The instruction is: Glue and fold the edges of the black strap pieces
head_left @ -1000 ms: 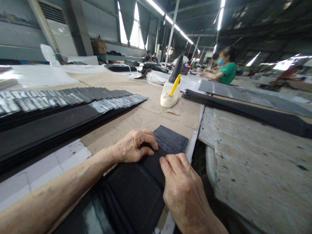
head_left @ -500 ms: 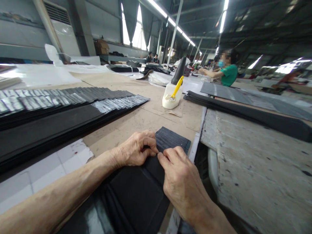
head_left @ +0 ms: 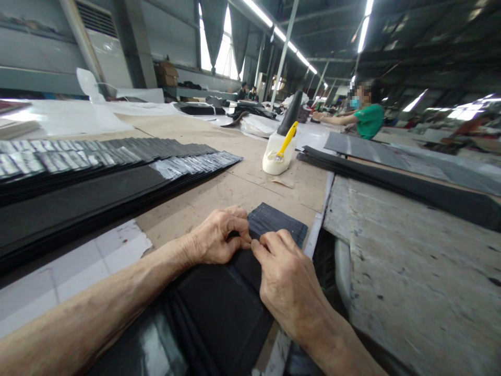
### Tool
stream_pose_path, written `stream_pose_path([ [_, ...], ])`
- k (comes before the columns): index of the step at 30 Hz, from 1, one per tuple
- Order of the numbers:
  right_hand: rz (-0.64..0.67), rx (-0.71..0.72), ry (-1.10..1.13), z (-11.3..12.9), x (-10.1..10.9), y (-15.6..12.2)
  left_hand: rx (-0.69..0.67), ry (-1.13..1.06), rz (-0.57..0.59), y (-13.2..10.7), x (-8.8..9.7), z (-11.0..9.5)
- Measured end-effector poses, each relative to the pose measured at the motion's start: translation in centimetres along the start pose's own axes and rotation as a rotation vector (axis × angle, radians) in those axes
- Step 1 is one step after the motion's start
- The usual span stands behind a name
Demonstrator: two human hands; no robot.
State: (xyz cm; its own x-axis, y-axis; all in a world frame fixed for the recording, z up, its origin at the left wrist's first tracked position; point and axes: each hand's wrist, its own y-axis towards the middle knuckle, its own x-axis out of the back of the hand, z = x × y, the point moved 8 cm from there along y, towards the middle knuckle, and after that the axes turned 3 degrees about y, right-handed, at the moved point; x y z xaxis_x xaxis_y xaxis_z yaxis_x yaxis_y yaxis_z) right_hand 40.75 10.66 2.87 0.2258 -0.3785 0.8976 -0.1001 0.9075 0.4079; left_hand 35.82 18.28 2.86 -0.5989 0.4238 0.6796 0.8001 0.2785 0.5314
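Black sheet material (head_left: 223, 308) lies across the near edge of the table beneath my hands. Its exact kind does not show. My left hand (head_left: 223, 235) pinches the material's edge between thumb and index finger. Right against it, my right hand (head_left: 284, 271) pinches the same edge, the fingertips of both hands nearly meeting. Beyond the hands, a dark panel with fine lines (head_left: 277, 222) lies flat on the table. The pinched spot itself is mostly covered by my fingers.
Layered black strips with shiny ends (head_left: 188, 167) lie on the left. A white container (head_left: 277, 163) with a yellow-handled brush (head_left: 288, 138) stands ahead on the brown tabletop (head_left: 230, 193). A stained grey board (head_left: 415, 271) is to the right. A person in green (head_left: 370, 120) works farther off.
Both hands have shifted very slightly left and up in the view, still pinching the black material. The camera view has moved a little.
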Motion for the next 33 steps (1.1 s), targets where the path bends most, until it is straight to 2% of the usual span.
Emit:
stream_pose_path([
  [5, 0.009, 0.035, -0.008, 0.2, -0.2, -0.1, 0.009, 0.012, 0.037, 0.3, 0.5, 0.1],
  [9, -0.02, 0.052, -0.061, 0.2, -0.2, -0.1, 0.076, 0.1, -0.023, 1.5, 3.4, -0.4],
  [11, -0.016, 0.048, -0.084, 0.1, -0.3, 0.0, 0.12, 0.165, 0.045, 1.8, 3.9, -1.3],
  [14, 0.022, 0.018, -0.073, -0.1, -0.4, 0.1, 0.193, 0.218, 0.281, 0.7, 2.3, -2.8],
  [16, 0.04, -0.01, -0.056, -0.1, -0.4, 0.0, 0.232, 0.245, 0.364, -0.9, 1.1, -3.8],
  [18, 0.044, -0.023, -0.044, 0.0, -0.2, -0.3, 0.253, 0.255, 0.366, -2.6, 0.3, -4.8],
  [22, 0.048, -0.003, 0.057, -0.3, 0.2, -0.3, 0.268, 0.227, 0.29, -4.7, -0.3, -5.9],
  [27, 0.161, 0.068, 0.171, -1.5, -0.3, 0.9, 0.249, 0.25, 0.294, -4.9, -0.4, -6.3],
  [33, 0.268, 0.236, 0.168, -1.0, -0.8, 1.2, 0.243, 0.262, 0.308, -4.7, -0.4, -6.5],
])
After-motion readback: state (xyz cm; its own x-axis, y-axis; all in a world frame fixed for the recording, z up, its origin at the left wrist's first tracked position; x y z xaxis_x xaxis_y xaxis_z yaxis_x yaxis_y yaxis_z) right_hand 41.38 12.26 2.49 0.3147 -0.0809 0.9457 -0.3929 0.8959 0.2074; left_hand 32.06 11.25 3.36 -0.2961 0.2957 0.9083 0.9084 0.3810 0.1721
